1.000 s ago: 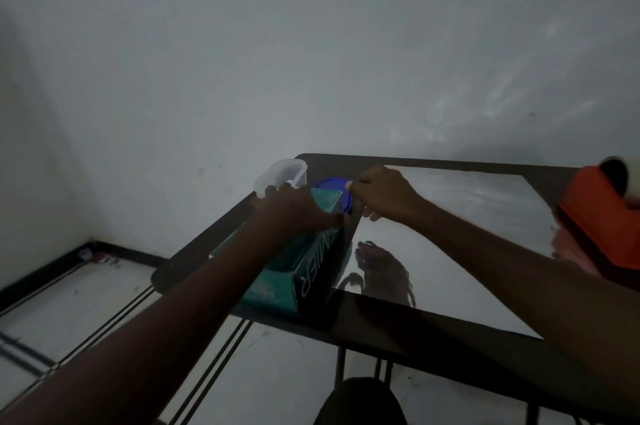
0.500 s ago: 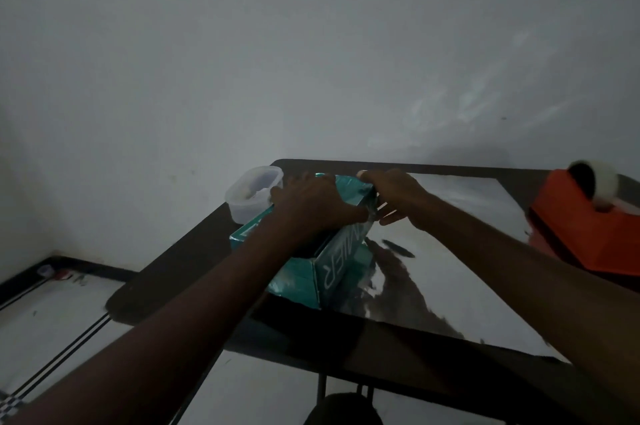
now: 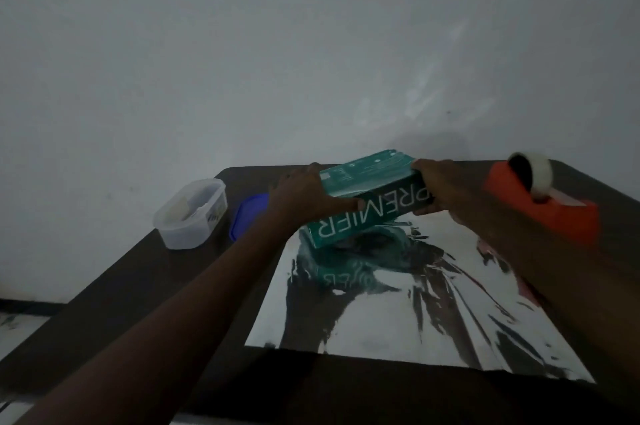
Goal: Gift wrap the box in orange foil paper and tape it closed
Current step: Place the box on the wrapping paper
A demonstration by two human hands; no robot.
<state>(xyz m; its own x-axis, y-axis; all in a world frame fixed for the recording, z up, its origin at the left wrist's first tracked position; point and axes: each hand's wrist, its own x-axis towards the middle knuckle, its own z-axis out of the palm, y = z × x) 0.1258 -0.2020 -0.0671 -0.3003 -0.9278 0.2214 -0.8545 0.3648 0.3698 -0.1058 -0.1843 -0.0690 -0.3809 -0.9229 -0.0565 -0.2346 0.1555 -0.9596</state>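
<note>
Since the earlier frame the teal box (image 3: 369,197) has shifted from the worktop's (image 3: 145,286) left edge onto the silver-faced foil sheet (image 3: 398,313). The left hand (image 3: 304,196) and right hand (image 3: 440,189) grip its two ends. An orange tape dispenser (image 3: 540,210) stands to the right.

Teal box (image 3: 367,197) between left hand (image 3: 304,194) and right hand (image 3: 438,187), above silvery foil sheet (image 3: 398,303); orange tape dispenser (image 3: 543,203) alongside
</note>
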